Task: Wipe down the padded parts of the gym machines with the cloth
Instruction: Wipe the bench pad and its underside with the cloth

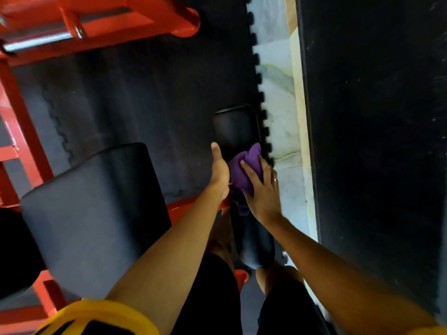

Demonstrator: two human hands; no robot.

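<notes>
Over black matting (145,93), spread-fingered right hand (263,192) presses bunched purple cloth (244,171); left hand (220,170) unclear.

We find the cloth (244,171) on the roller pad (235,131), our left hand (219,170) touching it at nine o'clock and our right hand (262,192) on it from five. The large pad (92,209) lies at eight o'clock of the cloth, the machine frame (96,18) at eleven, the wall (375,117) at three.

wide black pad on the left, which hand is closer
Left. The left hand is just right of the wide pad, beside the purple cloth; the right hand lies farther right, on the cloth.
</notes>
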